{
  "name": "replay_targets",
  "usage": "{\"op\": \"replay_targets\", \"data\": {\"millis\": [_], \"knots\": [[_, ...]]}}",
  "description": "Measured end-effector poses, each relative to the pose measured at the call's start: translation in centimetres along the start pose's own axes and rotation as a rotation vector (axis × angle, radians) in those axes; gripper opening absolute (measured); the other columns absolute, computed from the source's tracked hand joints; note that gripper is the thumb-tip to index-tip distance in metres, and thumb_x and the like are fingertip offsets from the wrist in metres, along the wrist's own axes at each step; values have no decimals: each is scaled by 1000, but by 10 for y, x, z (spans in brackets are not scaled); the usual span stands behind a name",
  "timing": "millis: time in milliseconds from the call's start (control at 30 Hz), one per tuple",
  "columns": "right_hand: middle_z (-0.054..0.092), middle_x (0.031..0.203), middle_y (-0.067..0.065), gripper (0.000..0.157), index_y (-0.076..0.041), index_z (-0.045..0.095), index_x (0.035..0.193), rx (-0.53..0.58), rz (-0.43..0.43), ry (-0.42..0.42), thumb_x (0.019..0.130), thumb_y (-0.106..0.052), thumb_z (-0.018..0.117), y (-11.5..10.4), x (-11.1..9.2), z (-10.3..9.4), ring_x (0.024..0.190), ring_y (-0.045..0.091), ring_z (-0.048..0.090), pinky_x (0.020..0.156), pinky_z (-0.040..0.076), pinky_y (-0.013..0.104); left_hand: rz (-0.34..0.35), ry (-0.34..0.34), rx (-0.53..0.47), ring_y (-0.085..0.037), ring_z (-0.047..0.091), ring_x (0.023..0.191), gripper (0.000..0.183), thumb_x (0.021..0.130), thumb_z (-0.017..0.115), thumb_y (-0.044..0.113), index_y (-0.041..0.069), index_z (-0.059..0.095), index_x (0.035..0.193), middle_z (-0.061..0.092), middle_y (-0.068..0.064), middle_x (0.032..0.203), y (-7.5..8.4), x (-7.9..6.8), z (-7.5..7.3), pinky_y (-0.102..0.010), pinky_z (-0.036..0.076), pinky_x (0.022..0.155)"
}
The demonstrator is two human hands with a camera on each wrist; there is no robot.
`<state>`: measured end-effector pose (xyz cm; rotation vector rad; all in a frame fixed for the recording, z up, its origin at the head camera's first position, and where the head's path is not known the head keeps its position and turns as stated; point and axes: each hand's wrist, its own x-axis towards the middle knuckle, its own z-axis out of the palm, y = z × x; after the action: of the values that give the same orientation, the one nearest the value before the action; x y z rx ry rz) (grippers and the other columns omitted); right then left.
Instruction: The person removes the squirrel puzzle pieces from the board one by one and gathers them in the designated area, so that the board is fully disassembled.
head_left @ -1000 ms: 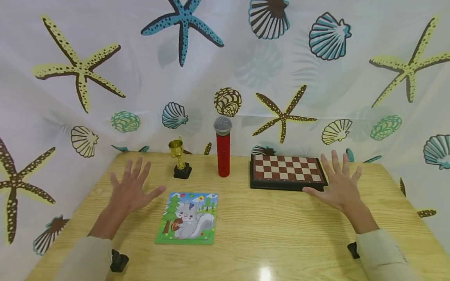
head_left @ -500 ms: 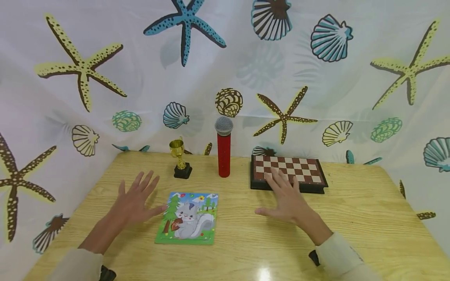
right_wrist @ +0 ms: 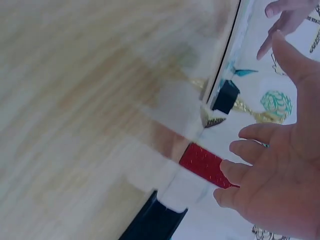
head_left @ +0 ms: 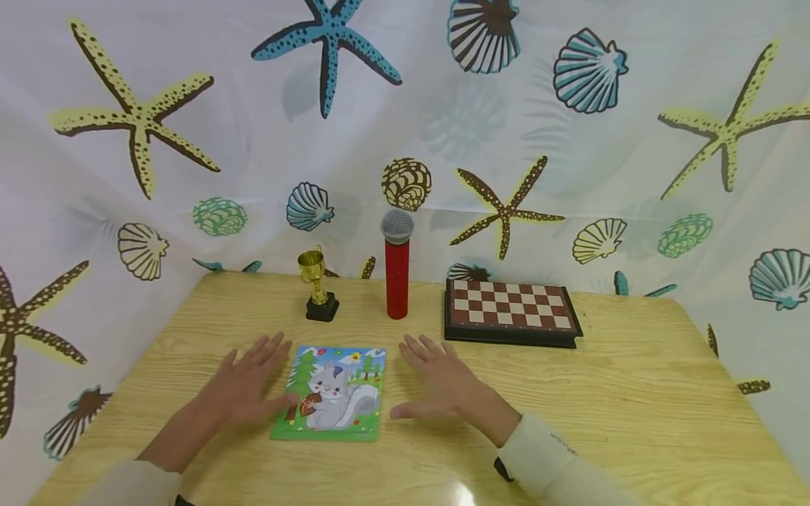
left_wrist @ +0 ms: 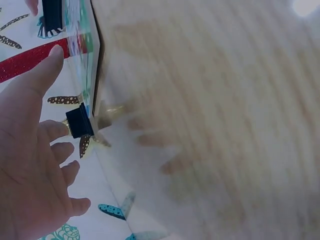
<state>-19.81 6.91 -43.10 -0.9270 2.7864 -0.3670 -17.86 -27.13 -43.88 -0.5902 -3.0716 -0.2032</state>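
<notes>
Right hand [head_left: 439, 379] has come leftward from the front edge of the chessboard [head_left: 512, 307] and is now just beside the right edge of the squirrel board [head_left: 332, 393]; left hand [head_left: 243, 383] slightly nearer, thumb over the board's left edge, contact unclear. Fingers of both wide. Worktop [head_left: 633, 414] wooden. Chessboard near its back edge, right of middle, long axis along that edge. Squirrel board flat, left of middle; pictured head points to the back edge; nearly square, longer axis unclear. Red microphone [head_left: 397, 281] upright near back edge; gold trophy [head_left: 319, 296] upright, towards back-left corner.
</notes>
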Motion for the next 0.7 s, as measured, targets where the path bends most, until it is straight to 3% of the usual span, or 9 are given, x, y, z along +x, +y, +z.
{"op": "replay_targets", "data": {"millis": [367,700], "knots": [[30,156,3,86,-14,36,147,-47,-56,-123,81,-65,59,-35,23,13,147,25,20,116,20,50,38,-41,6,-41,37,136,95,78,56,72,3,41,143,37,-17,150,2,-5,6,-71,30,97],[38,152,3,78,-14,48,140,-105,-23,-176,80,-63,62,-40,19,13,144,23,28,116,26,42,53,-70,-19,-39,35,137,97,77,55,73,1,42,142,35,-15,152,13,-4,10,-70,29,100]]}}
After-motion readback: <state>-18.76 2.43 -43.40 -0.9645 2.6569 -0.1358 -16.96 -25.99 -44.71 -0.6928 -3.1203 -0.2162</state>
